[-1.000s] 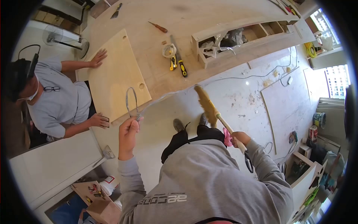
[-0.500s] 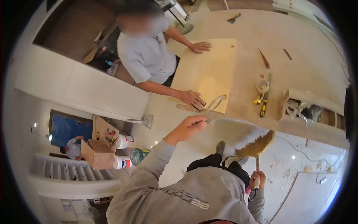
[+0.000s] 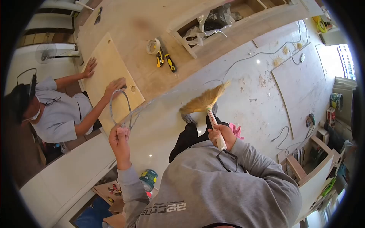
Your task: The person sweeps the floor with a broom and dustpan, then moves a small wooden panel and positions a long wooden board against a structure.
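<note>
Gripping left hand (image 3: 119, 138): fingers clenched round a grey cable (image 3: 118, 102); its loop stands up above the fist, which is raised before the bench edge.
Cable run: from the fist it trails right along the edge of the workbench (image 3: 152, 76) and out over the floor (image 3: 258, 98).
Right hand (image 3: 221, 135): fingers wrapped round the handle of a broom (image 3: 205, 102), close to the chest; the bristles hang just above the shoes (image 3: 189, 119).
Beside the right hand: a pink cloth (image 3: 237, 131); touching or behind, cannot tell.
In the way: a co-worker's hand (image 3: 116, 83) rests on the plywood panel (image 3: 106, 64) right behind the loop; the other hand (image 3: 90, 67) lies flat farther up.
Bench top: tape roll (image 3: 153, 45), yellow-and-black tools (image 3: 166, 60), open wooden frame (image 3: 247, 34) holding plastic bags.
Floor: sawdust, a loose board (image 3: 304, 79), a paint can (image 3: 148, 178).
</note>
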Tool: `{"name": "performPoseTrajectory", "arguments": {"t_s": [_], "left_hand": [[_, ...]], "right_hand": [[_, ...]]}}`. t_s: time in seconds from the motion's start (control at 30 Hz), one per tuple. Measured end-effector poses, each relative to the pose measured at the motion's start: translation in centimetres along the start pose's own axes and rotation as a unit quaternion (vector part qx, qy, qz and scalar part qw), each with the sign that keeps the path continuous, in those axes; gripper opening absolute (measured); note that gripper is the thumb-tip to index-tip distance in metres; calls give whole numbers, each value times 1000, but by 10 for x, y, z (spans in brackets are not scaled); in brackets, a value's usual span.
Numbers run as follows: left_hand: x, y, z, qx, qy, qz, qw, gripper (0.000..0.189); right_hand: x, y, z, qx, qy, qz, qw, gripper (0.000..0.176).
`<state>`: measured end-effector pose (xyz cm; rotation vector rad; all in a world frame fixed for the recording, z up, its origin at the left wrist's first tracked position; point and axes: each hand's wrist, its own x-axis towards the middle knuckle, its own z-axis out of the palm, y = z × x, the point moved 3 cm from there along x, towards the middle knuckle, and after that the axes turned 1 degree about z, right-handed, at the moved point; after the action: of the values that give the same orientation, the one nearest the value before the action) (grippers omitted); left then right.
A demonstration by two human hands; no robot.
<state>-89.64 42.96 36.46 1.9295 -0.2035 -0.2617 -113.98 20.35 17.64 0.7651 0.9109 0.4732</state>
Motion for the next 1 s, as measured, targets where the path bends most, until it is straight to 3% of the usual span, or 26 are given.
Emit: {"name": "performPoseTrajectory", "arguments": {"t_s": [0.13, 0.23, 0.3, 0.47, 0.57, 0.7, 0.9, 0.97, 1.0], "left_hand": [[13, -4, -1, -49, -27, 15, 998, 37], [10, -3, -18, -80, 26, 31, 996, 36], [8, -1, -32, -131, 39, 34, 990, 32], [-6, 4, -52, -132, 85, 16, 988, 31], [-16, 5, -60, -90, 108, 1, 990, 31], [-29, -3, -87, -82, 128, -36, 988, 26], [-25, -3, -98, -85, 137, -22, 987, 27], [-26, -20, -107, -103, 136, -19, 985, 25], [-26, -28, -115, -115, 132, -12, 984, 24]], "right_hand": [[29, -45, -14, -28, 45, 38, 998, 11], [69, -113, -27, -78, 15, -14, 997, 7], [105, -179, -37, -84, -8, 73, 994, 14], [139, -306, -11, -301, 75, -165, 936, 16], [125, -364, 6, -234, 47, -178, 955, 11], [75, -372, 2, -165, -9, -243, 956, 10], [32, -352, -43, -91, -52, -317, 943, 11], [23, -345, -50, -94, -46, -347, 932, 19], [21, -347, -62, -232, -4, -377, 897, 24]]}}
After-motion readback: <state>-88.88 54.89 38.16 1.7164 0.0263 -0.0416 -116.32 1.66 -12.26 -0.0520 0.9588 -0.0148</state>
